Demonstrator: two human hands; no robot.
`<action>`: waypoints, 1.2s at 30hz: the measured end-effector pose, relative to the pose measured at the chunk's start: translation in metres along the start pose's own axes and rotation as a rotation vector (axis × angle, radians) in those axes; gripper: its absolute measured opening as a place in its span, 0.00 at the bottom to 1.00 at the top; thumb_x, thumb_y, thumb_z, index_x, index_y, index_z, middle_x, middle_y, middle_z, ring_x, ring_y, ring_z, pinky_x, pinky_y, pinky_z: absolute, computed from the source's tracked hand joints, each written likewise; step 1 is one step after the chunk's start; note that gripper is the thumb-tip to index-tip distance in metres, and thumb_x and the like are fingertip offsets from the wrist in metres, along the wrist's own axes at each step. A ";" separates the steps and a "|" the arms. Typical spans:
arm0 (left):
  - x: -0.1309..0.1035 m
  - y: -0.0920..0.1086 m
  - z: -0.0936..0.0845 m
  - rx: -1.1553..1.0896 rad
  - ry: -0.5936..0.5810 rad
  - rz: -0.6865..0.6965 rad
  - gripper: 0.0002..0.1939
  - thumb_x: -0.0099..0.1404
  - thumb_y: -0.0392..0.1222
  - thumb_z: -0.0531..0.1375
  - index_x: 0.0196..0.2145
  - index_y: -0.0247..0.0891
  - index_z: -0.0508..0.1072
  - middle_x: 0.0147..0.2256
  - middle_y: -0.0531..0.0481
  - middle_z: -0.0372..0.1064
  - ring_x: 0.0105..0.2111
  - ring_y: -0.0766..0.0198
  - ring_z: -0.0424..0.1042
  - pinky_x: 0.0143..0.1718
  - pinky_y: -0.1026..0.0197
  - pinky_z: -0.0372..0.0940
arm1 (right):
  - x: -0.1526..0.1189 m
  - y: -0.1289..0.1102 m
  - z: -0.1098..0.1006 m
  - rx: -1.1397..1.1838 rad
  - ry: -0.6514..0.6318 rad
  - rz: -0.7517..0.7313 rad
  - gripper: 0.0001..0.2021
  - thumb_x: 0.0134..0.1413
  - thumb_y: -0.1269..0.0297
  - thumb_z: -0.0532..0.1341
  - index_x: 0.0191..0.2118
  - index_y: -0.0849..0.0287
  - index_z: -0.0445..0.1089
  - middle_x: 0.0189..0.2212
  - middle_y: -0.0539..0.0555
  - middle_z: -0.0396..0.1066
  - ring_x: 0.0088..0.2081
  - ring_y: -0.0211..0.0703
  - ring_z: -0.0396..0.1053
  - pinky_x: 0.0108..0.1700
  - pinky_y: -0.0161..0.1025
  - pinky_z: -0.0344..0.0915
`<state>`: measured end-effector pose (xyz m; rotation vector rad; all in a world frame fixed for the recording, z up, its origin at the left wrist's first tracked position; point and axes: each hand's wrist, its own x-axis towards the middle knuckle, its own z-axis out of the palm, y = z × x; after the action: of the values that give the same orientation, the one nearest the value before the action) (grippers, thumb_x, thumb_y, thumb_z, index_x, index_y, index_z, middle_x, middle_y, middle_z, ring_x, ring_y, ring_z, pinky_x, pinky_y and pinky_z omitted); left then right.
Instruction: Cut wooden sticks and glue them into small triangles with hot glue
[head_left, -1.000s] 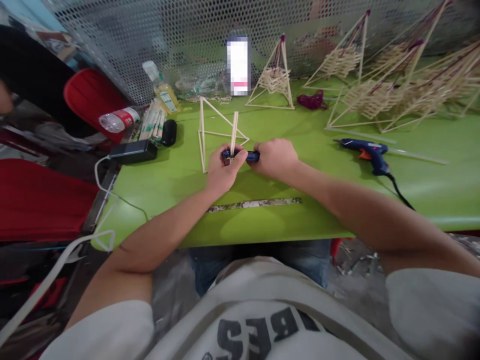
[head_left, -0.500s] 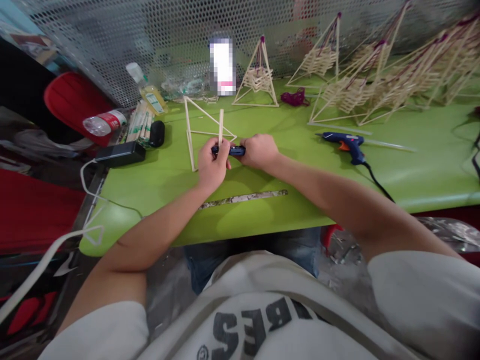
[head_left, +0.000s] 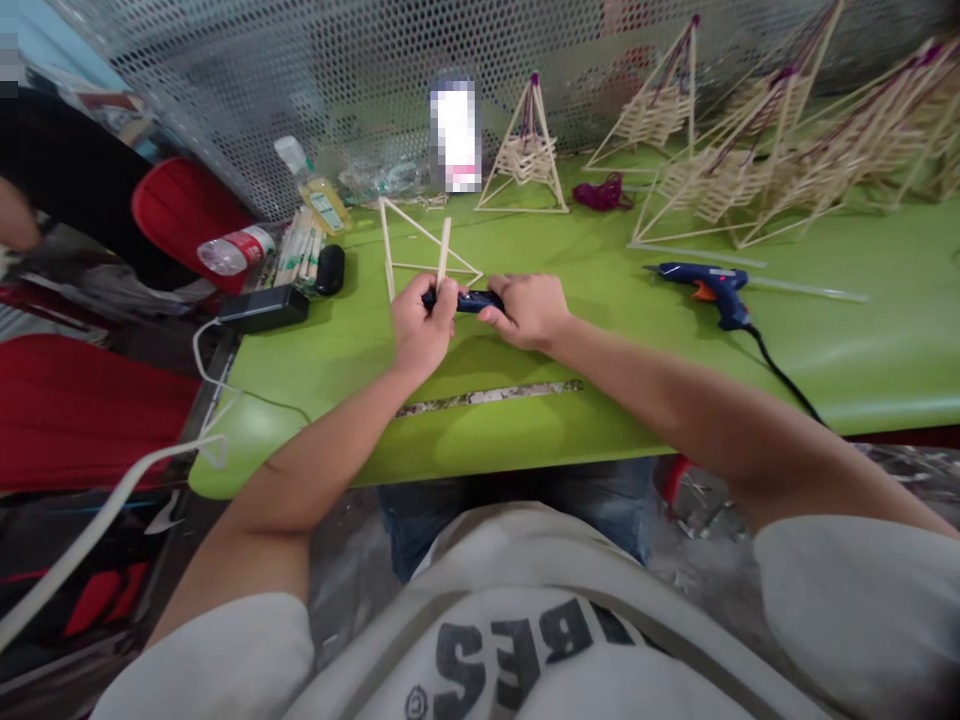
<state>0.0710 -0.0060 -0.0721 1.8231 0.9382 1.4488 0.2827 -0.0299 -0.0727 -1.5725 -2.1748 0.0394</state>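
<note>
Our left hand (head_left: 422, 325) pinches the sticks (head_left: 444, 250) upright, likely to steady them against the tool (head_left: 477, 301); our right hand (head_left: 534, 310) grips its other end. Beyond the tool stands the frame (head_left: 431, 267) (glue gun (head_left: 712, 285) off right, probably for easy reach).

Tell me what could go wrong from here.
The left hand pinches thin sticks right at the dark blue tool gripped by the right hand; a slip could pinch fingers or snap a stick.

The stick frame lies just beyond the left hand, so a knock might shift it.

The glue gun's cord runs to the table's near edge; a snagging arm could drag the glue gun.
</note>
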 end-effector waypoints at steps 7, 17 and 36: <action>0.001 0.003 -0.002 -0.004 0.006 -0.025 0.22 0.79 0.62 0.63 0.35 0.42 0.75 0.31 0.52 0.81 0.15 0.74 0.64 0.15 0.67 0.58 | 0.005 0.004 -0.002 0.010 -0.027 0.129 0.55 0.64 0.21 0.21 0.35 0.58 0.74 0.31 0.59 0.75 0.28 0.47 0.64 0.32 0.46 0.49; 0.002 0.000 0.002 -0.141 0.033 -0.124 0.25 0.77 0.66 0.63 0.35 0.42 0.75 0.41 0.46 0.84 0.21 0.71 0.72 0.21 0.65 0.69 | 0.010 0.006 -0.001 -0.025 -0.016 0.142 0.51 0.66 0.19 0.31 0.31 0.59 0.74 0.25 0.58 0.70 0.26 0.44 0.59 0.31 0.45 0.48; 0.018 -0.019 0.010 0.159 0.211 0.134 0.21 0.79 0.58 0.63 0.32 0.45 0.80 0.45 0.42 0.73 0.52 0.54 0.74 0.57 0.51 0.72 | 0.015 0.013 0.003 -0.032 -0.015 0.165 0.52 0.70 0.23 0.29 0.34 0.60 0.77 0.27 0.60 0.73 0.27 0.47 0.64 0.33 0.45 0.53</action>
<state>0.0802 0.0191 -0.0798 1.9042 1.0785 1.7189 0.2897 -0.0112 -0.0737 -1.7717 -2.0617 0.0689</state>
